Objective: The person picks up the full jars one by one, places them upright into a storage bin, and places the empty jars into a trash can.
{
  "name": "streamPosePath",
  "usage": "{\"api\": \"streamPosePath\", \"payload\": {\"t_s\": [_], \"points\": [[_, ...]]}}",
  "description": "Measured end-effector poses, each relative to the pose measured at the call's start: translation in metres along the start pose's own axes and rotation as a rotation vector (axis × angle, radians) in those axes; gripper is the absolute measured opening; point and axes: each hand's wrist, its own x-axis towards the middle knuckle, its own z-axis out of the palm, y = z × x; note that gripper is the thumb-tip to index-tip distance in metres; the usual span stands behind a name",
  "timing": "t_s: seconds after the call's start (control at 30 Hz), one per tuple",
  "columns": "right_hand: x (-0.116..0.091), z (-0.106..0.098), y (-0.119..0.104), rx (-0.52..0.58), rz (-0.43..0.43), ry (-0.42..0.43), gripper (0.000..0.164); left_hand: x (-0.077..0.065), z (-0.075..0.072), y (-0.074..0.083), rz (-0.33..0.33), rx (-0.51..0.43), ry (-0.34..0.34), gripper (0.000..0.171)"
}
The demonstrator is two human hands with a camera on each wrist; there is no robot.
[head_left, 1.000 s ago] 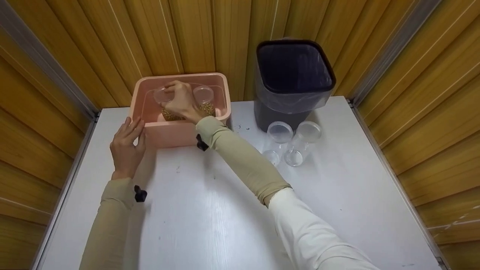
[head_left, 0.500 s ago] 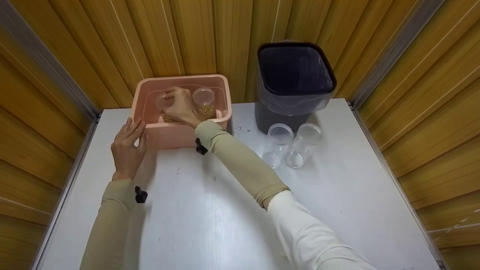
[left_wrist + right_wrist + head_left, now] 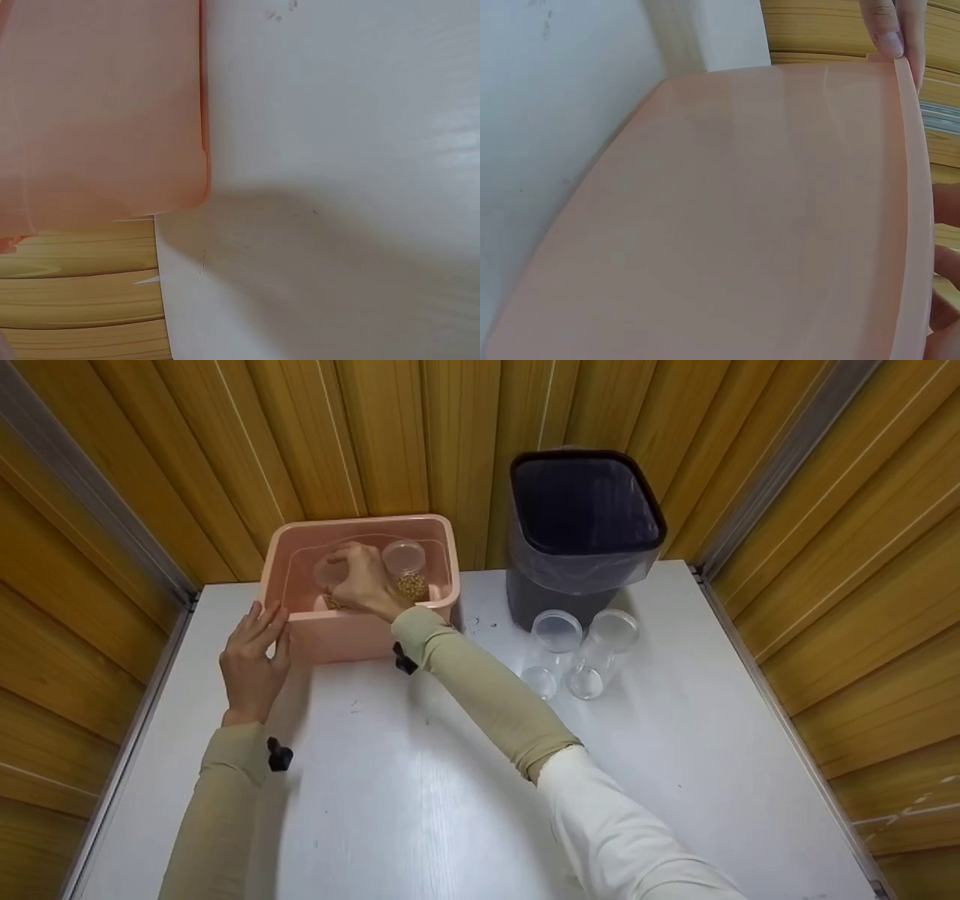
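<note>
My right hand (image 3: 366, 579) reaches into a pink plastic bin (image 3: 352, 639) and pinches the upper part of a clear plastic jar (image 3: 328, 573). Yellow-brown beans (image 3: 334, 602) show low in that jar; my hand and the bin's front wall hide much of it. Right beside it inside the bin stands a second clear jar (image 3: 405, 558), also partly filled with beans. My left hand (image 3: 253, 664) touches the bin's front left corner with fairly straight fingers. The right wrist view shows its thumb (image 3: 889, 43) at the rim, while the left wrist view shows no part of that hand.
Two clear jars (image 3: 556, 634) without visible contents stand right of the bin on the white table (image 3: 420, 810). Behind them is a dark bucket (image 3: 585, 577) with a clear liner folded over its rim. Wood-look panels (image 3: 465, 450) close in the back and sides.
The view shifts slightly. My right hand stays at the left jar in the bin and sits a little lower against the rim. My left hand keeps its place at the corner.
</note>
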Motion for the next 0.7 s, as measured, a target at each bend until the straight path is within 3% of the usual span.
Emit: {"api": "streamPosePath", "payload": {"t_s": [0.33,0.7], "points": [[-0.004,-0.010,-0.007,0.022,0.047,-0.044,0.044,0.002,-0.005,0.000,-0.012,0.009,-0.013,0.032],[-0.012,-0.032,-0.006,0.005,-0.020,-0.053,0.044,0.008,-0.014,0.003,0.053,0.080,-0.092,0.035]]}}
